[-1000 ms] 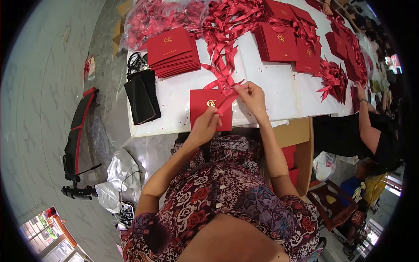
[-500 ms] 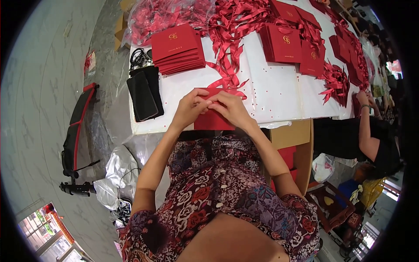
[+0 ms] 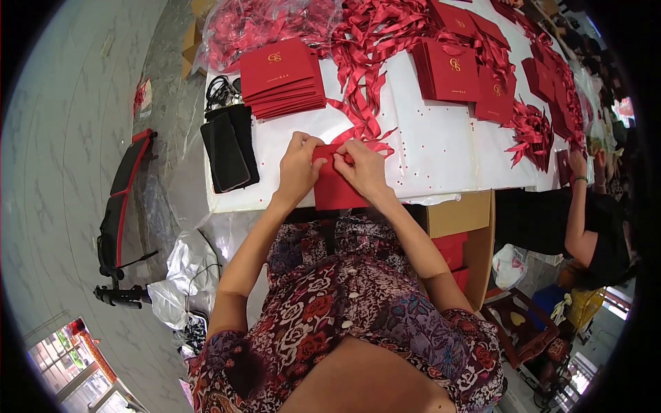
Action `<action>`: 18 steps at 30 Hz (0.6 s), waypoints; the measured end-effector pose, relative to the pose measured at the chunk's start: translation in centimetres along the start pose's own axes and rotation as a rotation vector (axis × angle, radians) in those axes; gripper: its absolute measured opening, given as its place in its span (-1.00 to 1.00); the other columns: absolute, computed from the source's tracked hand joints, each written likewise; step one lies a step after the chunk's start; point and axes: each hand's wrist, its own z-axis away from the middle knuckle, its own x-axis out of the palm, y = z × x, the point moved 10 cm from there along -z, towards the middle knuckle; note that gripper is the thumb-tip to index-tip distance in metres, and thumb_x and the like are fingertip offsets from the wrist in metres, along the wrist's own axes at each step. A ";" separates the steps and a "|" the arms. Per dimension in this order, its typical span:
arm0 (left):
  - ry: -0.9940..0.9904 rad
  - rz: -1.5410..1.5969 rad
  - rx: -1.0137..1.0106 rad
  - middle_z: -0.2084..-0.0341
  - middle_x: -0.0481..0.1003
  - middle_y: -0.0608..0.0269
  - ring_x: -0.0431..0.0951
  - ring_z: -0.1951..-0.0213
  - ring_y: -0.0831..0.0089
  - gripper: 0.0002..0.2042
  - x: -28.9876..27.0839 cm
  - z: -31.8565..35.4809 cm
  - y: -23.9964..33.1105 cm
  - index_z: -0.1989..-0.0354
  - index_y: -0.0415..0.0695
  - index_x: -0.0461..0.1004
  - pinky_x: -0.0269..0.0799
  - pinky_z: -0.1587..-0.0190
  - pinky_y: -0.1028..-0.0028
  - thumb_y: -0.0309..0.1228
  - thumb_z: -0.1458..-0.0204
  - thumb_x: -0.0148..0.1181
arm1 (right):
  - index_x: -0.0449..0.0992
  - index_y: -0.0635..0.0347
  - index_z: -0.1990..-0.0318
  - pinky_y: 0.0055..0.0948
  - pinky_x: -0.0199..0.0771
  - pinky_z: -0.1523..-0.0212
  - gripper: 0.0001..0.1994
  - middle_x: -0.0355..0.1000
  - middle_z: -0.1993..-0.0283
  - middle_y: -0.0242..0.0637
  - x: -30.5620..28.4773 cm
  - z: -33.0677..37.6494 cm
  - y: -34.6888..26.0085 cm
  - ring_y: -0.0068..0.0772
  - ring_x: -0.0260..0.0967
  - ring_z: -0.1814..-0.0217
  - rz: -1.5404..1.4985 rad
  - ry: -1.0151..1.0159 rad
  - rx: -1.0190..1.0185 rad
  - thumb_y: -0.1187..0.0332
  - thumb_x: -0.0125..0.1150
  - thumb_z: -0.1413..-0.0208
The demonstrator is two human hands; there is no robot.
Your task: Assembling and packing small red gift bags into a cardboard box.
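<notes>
A flat red paper bag (image 3: pixel 339 191) lies at the table's near edge, its lower end reaching over the edge. My left hand (image 3: pixel 300 167) grips its upper left side, thumb on the front face and fingers bent behind. Close by, my right hand (image 3: pixel 363 169) is closed in a pinch at the bag's upper right edge; what sits between those fingertips is too small to make out. Loose red ribbons (image 3: pixel 363 120) trail down the table and end just beyond my right hand. To the upper left rests a stack of red bags (image 3: pixel 279 72) with gold print.
A black phone (image 3: pixel 226 153) lies on a dark cloth at the left. More red bags (image 3: pixel 447 69) and ribbon bundles cover the table's far right. A cardboard box (image 3: pixel 460 215) stands below the edge at right. Further right, a co-worker's arm (image 3: pixel 580 206) reaches onto the table.
My hands have moved apart; their fingertips were together over the bag's top. The left hand now sits at its left side. The bag has shifted slightly right and nearer.
</notes>
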 end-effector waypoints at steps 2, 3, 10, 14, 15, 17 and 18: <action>0.004 -0.005 0.011 0.28 0.42 0.11 0.50 0.31 0.16 -0.65 -0.1 -0.2 0.6 0.17 -0.18 0.50 0.43 0.26 0.34 -0.58 0.20 0.40 | 0.44 0.20 0.39 -0.29 0.40 0.47 -0.87 0.43 0.43 -0.24 -0.6 0.3 -0.4 -0.18 0.44 0.48 -0.017 0.065 -0.023 0.40 0.28 -0.01; 0.001 -0.017 0.048 0.29 0.42 0.10 0.50 0.30 0.13 -0.69 0.1 -0.2 1.0 0.21 -0.19 0.49 0.43 0.26 0.32 -0.59 0.18 0.37 | 0.44 0.20 0.39 -0.29 0.40 0.47 -0.87 0.43 0.43 -0.24 -0.4 0.4 -0.3 -0.18 0.44 0.48 -0.017 0.065 -0.024 0.40 0.28 -0.01; -0.076 -0.016 0.060 0.47 0.49 0.08 0.52 0.36 0.01 -0.85 1.2 -0.1 1.2 0.30 -0.18 0.43 0.44 0.28 0.25 -0.61 0.06 0.21 | 0.47 0.22 0.45 -0.35 0.31 0.56 -0.88 0.35 0.55 -0.26 -0.9 1.5 -1.3 -0.27 0.35 0.59 0.015 0.179 -0.254 0.47 0.34 0.05; -0.089 0.101 0.045 0.52 0.51 0.12 0.53 0.46 0.15 -0.87 0.9 -0.3 0.3 0.30 -0.19 0.42 0.44 0.36 0.33 -0.62 0.03 0.20 | 0.44 0.19 0.46 -0.30 0.30 0.53 -0.85 0.35 0.53 -0.28 -1.2 2.3 -2.6 -0.21 0.34 0.56 0.065 0.168 -0.318 0.45 0.35 0.08; -0.161 0.161 -0.025 0.53 0.51 0.15 0.51 0.51 0.29 -0.87 1.4 -0.4 -0.5 0.29 -0.21 0.43 0.41 0.40 0.40 -0.62 0.01 0.19 | 0.44 0.19 0.46 -0.30 0.30 0.53 -0.85 0.35 0.53 -0.28 -1.1 2.4 -2.6 -0.21 0.34 0.56 0.065 0.167 -0.318 0.45 0.35 0.08; -0.234 0.222 -0.092 0.54 0.51 0.18 0.49 0.55 0.43 -0.88 1.9 -0.6 -0.9 0.27 -0.23 0.43 0.39 0.44 0.46 -0.62 -0.01 0.19 | 0.43 0.19 0.47 -0.30 0.29 0.54 -0.84 0.34 0.53 -0.27 -1.3 2.6 -2.3 -0.21 0.34 0.57 0.046 0.207 -0.292 0.46 0.35 0.08; -0.256 0.262 -0.143 0.55 0.51 0.21 0.45 0.57 0.54 -0.88 2.1 -0.5 -1.2 0.26 -0.23 0.45 0.36 0.47 0.51 -0.61 -0.02 0.19 | 0.43 0.19 0.47 -0.30 0.29 0.54 -0.84 0.34 0.53 -0.27 -1.2 2.6 -2.3 -0.21 0.34 0.57 0.047 0.208 -0.292 0.46 0.35 0.08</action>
